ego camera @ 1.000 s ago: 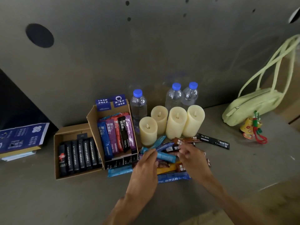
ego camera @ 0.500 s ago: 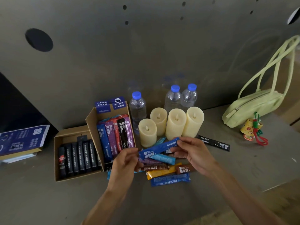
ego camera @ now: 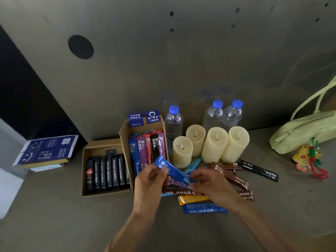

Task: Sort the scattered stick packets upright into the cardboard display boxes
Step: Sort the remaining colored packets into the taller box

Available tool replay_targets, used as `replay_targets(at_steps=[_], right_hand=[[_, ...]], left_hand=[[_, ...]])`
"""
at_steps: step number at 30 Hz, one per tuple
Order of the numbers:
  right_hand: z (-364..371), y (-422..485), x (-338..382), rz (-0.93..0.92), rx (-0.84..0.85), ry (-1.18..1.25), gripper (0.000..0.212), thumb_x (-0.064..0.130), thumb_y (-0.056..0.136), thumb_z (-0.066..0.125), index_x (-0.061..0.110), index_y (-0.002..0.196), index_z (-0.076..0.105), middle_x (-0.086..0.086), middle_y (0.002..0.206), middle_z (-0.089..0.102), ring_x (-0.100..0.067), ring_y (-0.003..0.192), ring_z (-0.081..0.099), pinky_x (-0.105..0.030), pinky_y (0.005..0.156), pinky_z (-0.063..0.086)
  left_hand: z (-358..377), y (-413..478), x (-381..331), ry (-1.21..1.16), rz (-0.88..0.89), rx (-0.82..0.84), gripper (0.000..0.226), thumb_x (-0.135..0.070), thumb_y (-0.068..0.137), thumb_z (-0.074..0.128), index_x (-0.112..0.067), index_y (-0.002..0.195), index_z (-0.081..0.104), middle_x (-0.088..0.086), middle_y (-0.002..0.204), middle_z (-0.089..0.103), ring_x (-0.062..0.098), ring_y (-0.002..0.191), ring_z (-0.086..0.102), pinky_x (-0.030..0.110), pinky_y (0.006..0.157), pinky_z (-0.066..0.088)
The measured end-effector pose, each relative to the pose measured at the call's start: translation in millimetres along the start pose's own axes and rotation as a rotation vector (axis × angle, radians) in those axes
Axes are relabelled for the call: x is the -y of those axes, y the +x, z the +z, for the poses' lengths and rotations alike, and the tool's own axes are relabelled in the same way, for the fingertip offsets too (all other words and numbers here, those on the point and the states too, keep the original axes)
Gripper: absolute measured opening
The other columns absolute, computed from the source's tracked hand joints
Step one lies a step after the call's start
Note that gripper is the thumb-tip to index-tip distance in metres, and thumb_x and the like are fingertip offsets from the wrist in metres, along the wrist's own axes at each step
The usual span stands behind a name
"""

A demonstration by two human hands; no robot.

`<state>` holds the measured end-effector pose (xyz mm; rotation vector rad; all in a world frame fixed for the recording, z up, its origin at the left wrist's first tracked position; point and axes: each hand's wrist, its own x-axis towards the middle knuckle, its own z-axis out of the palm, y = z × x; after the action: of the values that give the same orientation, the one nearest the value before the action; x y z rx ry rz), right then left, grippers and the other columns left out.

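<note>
A blue stick packet (ego camera: pixel 170 170) is held between both hands just in front of the taller cardboard box (ego camera: pixel 123 135), which holds several colourful packets upright. My left hand (ego camera: pixel 151 180) pinches its upper left end; my right hand (ego camera: pixel 209 184) pinches its lower right end. To the left, the low cardboard box (ego camera: pixel 85 171) holds several black packets. Loose packets lie under and around my hands: brown ones (ego camera: pixel 231 174), an orange one (ego camera: pixel 192 199), a blue one (ego camera: pixel 204 210) and a black one (ego camera: pixel 258 170) off to the right.
Several cream candles (ego camera: pixel 214 144) and three water bottles (ego camera: pixel 213 115) stand behind the loose packets. A green handbag (ego camera: pixel 301 131) with a charm (ego camera: pixel 309 157) lies at the right. A blue-topped box (ego camera: pixel 47 151) sits at the far left, against the grey back wall.
Both hands picked the blue packet out of the pile and have carried it left and tilted it, its upper end now near the taller box's front.
</note>
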<state>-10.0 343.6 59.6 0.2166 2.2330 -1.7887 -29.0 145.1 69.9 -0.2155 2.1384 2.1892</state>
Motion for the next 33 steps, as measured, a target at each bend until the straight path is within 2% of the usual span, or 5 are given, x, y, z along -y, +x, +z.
replay_targets(at_steps=[4, 8, 14, 23, 33], right_hand=[[21, 11, 1, -0.081, 0.027, -0.115, 0.016, 0.023, 0.079, 0.082, 0.022, 0.092, 0.073, 0.001, 0.09, 0.074, -0.023, 0.081, 0.073, -0.037, 0.074, 0.059], [38, 20, 7, -0.105, 0.012, -0.176, 0.016, 0.028, 0.082, 0.08, 0.024, 0.093, 0.07, 0.002, 0.09, 0.072, -0.018, 0.071, 0.071, -0.027, 0.065, 0.055], [56, 41, 9, -0.078, -0.084, -0.282, 0.017, 0.027, 0.091, 0.07, 0.016, 0.098, 0.061, -0.004, 0.083, 0.07, -0.006, 0.059, 0.067, -0.015, 0.053, 0.048], [61, 52, 2, -0.173, -0.167, -0.391, 0.011, 0.022, 0.094, 0.066, 0.019, 0.085, 0.06, 0.007, 0.069, 0.067, -0.005, 0.065, 0.066, -0.018, 0.06, 0.051], [61, 55, -1, -0.189, -0.173, -0.395, 0.009, 0.021, 0.093, 0.066, 0.02, 0.087, 0.06, 0.008, 0.07, 0.066, -0.006, 0.067, 0.066, -0.019, 0.06, 0.052]], left_hand=[[-2, 0, 8, 0.202, 0.022, -0.007, 0.009, -0.01, 0.096, 0.059, -0.013, 0.089, 0.063, 0.005, 0.075, 0.071, 0.011, 0.066, 0.069, 0.025, 0.062, 0.056], [-9, 9, 2, 0.379, 0.082, -0.065, 0.011, -0.015, 0.101, 0.053, -0.016, 0.09, 0.052, -0.001, 0.078, 0.063, 0.001, 0.064, 0.063, 0.012, 0.052, 0.045], [-13, 52, -2, 0.867, 0.182, -0.148, 0.021, -0.012, 0.099, 0.049, -0.01, 0.12, 0.046, 0.003, 0.109, 0.057, 0.022, 0.092, 0.061, 0.033, 0.071, 0.05], [-9, 60, 12, 0.956, 0.199, -0.128, 0.033, -0.008, 0.097, 0.054, -0.011, 0.127, 0.04, 0.007, 0.106, 0.067, 0.023, 0.09, 0.07, 0.036, 0.072, 0.06], [-16, 50, 19, 1.185, 0.32, -0.013, 0.037, -0.009, 0.093, 0.06, -0.014, 0.124, 0.041, 0.005, 0.127, 0.047, 0.023, 0.101, 0.066, 0.031, 0.074, 0.058]])
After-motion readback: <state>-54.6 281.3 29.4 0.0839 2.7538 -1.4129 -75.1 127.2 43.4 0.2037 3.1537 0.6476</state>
